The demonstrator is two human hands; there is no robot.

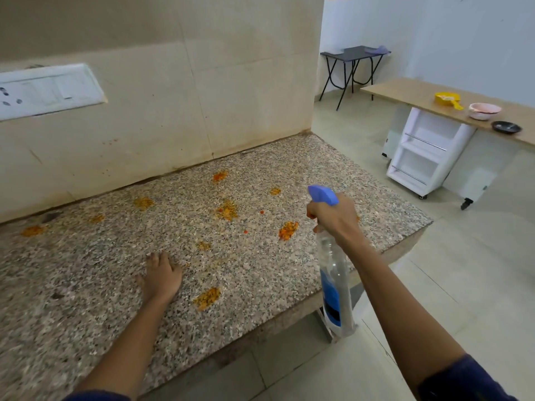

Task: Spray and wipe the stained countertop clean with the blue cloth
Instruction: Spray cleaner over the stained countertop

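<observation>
The speckled granite countertop fills the left and middle of the head view, with several orange stains scattered over it. My right hand is shut on the neck of a clear spray bottle with a blue trigger head, held above the counter's right front part, nozzle pointing left toward the stains. My left hand lies flat on the counter with its fingers spread, holding nothing. An orange stain lies just right of that hand. No blue cloth shows on the counter.
A beige tiled wall with a white switch plate backs the counter. Across the floor stand a wooden shelf with bowls, a white wheeled cabinet and a black folding table carrying something bluish.
</observation>
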